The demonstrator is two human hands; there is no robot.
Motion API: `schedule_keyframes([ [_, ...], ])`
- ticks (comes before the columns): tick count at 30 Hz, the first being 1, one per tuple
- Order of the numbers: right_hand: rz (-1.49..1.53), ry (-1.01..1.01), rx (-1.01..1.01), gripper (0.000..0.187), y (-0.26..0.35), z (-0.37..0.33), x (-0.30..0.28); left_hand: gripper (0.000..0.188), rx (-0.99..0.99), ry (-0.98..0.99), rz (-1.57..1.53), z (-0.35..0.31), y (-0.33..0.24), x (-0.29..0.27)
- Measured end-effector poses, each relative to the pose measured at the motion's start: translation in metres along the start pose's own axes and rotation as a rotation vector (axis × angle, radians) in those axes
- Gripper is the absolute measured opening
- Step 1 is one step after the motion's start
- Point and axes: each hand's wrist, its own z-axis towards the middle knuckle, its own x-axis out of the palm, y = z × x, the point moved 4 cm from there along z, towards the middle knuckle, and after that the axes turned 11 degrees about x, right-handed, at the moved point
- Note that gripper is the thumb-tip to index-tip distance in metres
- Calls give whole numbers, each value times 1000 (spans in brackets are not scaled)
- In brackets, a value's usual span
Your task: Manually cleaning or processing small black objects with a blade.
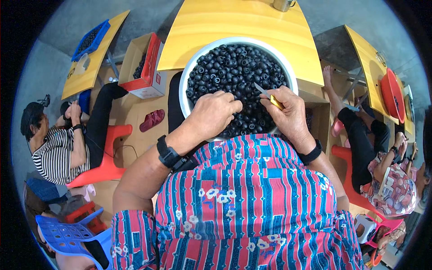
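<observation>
A wide pale metal basin in front of me is heaped with small round black parts, many with a hole in the middle. Over the near side of the heap, my left hand is closed, fingers curled and thumb drawn in; whatever it may hold is hidden. My right hand grips a small knife with a yellow handle. Its short blade points up and left over the black parts. The two hands are close together but apart.
A yellow table stands beyond the basin, with a metal mug at its far edge. Left are an open carton, a red slipper and a seated person. Another person sits right, near a red basin.
</observation>
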Motion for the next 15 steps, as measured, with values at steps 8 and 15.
schedule_keyframes([
  [8,10,40,35,14,4,2,-1,12,-154,-119,-255,0,8,-9],
  [15,215,83,33,14,9,8,-8,18,-435,-437,-1504,5,24,0],
])
